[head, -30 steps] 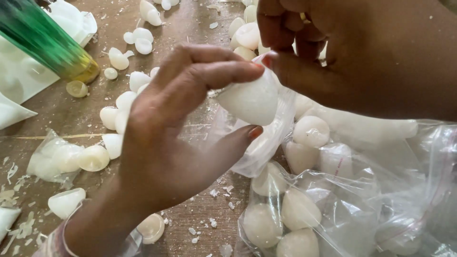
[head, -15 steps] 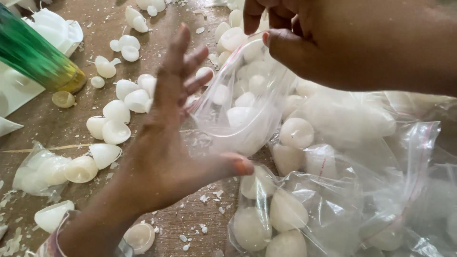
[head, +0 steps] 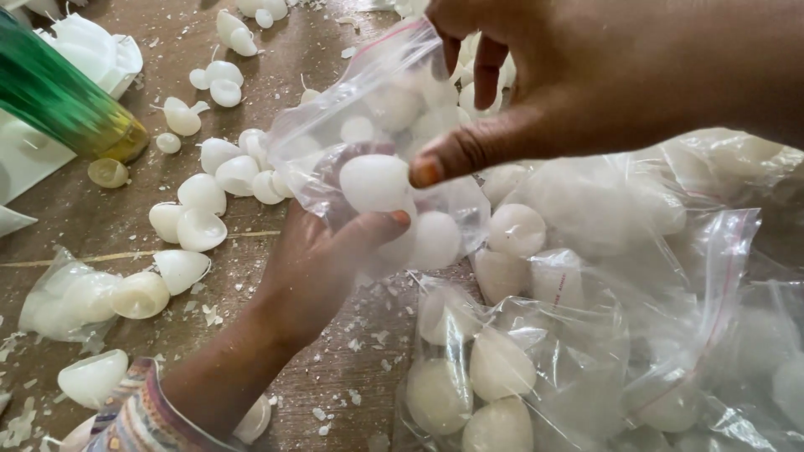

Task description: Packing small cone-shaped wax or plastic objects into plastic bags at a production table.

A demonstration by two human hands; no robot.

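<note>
Left grip [head: 327,259] is now tucked under the bag [head: 377,125], thumb and fingers curled loosely against its underside; 0.5 s ago that hand was spread flat beside the bag, and 1 s ago it pinched a single white piece at the mouth. That piece seems to have gone in, so the bag now looks fuller. Right grip [head: 519,92] pinches the bag's top edge shut between thumb and fingers, holding it above the counter [head: 126,243]. Loose pieces [head: 201,192] lie to the left, filled bags [head: 519,351] lower right.
</note>
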